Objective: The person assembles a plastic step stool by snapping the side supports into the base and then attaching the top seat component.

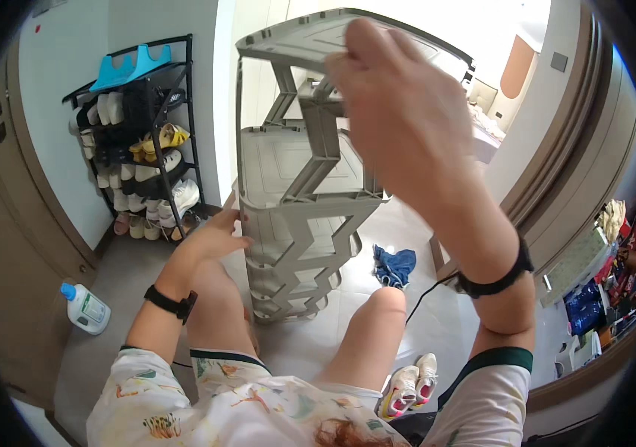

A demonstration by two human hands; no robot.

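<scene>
A tall grey plastic shelf rack (277,167) with zigzag side supports stands upright on the floor between my knees. Its top shelf (288,41) is tilted above an open tier. My left hand (213,237) grips the rack's left corner below that tier, thumb on the near face and the other fingers along the side. Slightly blurred, my right hand (411,104) is raised at the top shelf, close to an angled grey support (321,127). Its fingers are curled, and the hand itself hides whatever they may hold.
A black shoe rack (187,112) full of shoes stands at the left wall, a blue plastic piece (131,68) on top. A white bottle (88,309), blue cloth (394,264) and sneakers (400,391) lie or stand around me. A dark cable (426,292) crosses the floor.
</scene>
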